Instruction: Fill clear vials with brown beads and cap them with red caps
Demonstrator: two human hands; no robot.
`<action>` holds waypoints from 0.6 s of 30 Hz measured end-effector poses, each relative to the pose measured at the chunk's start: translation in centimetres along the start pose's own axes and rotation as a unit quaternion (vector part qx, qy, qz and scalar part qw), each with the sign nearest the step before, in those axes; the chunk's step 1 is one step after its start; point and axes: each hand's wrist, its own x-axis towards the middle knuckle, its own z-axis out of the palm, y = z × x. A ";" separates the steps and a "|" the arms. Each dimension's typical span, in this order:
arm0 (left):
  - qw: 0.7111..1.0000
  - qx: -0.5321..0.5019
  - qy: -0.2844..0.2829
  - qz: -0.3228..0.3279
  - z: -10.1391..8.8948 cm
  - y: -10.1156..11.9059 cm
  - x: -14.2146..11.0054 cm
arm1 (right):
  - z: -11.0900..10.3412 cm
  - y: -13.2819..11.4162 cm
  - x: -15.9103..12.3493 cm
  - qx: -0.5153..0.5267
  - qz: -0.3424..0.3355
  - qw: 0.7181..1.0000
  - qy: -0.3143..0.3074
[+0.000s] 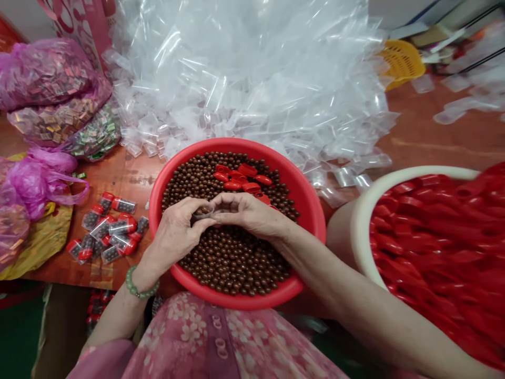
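A red basin (311,210) in front of me is full of small brown balls (232,263), with a few red caps (240,179) lying on top at the back. My left hand (177,231) is closed round a small clear vial (203,211) holding some brown balls. My right hand (248,213) meets it over the basin, fingers curled and pinched at the vial's mouth. What the right fingers hold is hidden. A green bead bracelet (140,287) circles my left wrist.
Filled vials with red caps (110,229) lie left of the basin. A white basin (363,226) of red caps stands at right. A big heap of clear plastic bags (252,79) lies behind. Pink bags (43,73) of small packets sit at far left, a yellow basket (402,60) at far right.
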 end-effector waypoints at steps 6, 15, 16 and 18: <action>0.997 -0.052 -0.031 -0.052 -0.2 0.0 -0.3 | -0.3 -0.8 -0.7 -0.115 -0.032 0.993 0.015; 0.984 -0.158 -0.045 -0.070 -0.3 -0.3 -0.3 | -2.6 -1.9 -2.8 -0.203 -0.107 0.957 0.176; 0.984 -0.157 -0.047 -0.075 -0.4 -0.4 -0.4 | -3.0 -2.1 -2.9 -0.216 -0.110 0.951 0.193; 0.983 -0.151 -0.052 -0.086 -0.5 -0.3 -0.6 | -4.0 -2.4 -3.1 -0.253 -0.120 0.932 0.227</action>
